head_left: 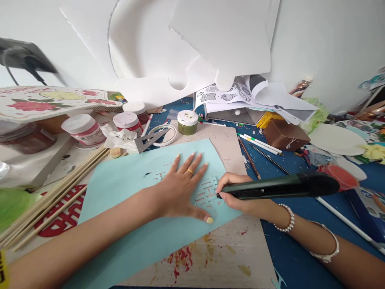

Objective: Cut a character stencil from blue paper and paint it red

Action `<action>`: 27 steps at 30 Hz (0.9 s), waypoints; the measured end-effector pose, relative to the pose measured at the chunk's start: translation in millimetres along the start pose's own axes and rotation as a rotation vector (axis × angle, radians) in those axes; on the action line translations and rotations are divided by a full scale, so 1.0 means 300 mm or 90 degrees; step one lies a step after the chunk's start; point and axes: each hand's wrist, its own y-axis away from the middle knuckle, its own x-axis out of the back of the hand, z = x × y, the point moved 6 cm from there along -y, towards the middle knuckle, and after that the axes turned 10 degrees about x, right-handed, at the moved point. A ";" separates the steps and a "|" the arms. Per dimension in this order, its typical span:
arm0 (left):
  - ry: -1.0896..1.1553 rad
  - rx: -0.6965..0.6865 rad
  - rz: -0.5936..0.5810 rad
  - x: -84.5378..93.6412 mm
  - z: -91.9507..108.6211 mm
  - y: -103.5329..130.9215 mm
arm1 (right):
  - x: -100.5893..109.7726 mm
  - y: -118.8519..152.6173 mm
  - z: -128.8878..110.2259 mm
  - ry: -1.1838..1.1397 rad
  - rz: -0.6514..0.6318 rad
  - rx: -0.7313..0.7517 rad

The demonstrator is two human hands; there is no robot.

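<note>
A sheet of light blue paper (120,188) lies on a paint-stained board (216,257). My left hand (183,188) is spread flat on the sheet, fingers apart, and a ring shows on one finger. Pinched in my right hand (236,192) is a dark green utility knife (279,186), its body pointing off to the right. The knife's tip is close to the paper's right part; whether the blade touches it I cannot tell. Small cut-out shapes (207,192) show in the paper between my hands, and a few more are partly covered by my left hand.
Wooden sticks (57,196) lie at the left over a red cut-out. Behind the paper stand a green paint jar (188,122), several red jars (82,130), a set square (152,139) and a tape roll (168,134). Pencils (249,158) and a brown box (284,134) are at the right.
</note>
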 end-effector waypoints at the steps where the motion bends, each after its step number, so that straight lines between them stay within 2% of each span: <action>1: 0.001 0.000 0.000 0.000 0.000 0.000 | 0.000 -0.001 0.000 -0.001 -0.001 0.000; 8: 0.006 0.002 -0.001 0.002 0.001 0.003 | 0.001 -0.002 -0.005 -0.009 0.011 0.016; 18: -0.004 0.003 0.006 -0.001 -0.003 0.002 | -0.016 0.003 -0.001 0.020 0.090 -0.037; 27: -0.020 0.007 -0.011 0.000 0.003 0.002 | -0.018 0.007 -0.002 0.016 0.091 -0.035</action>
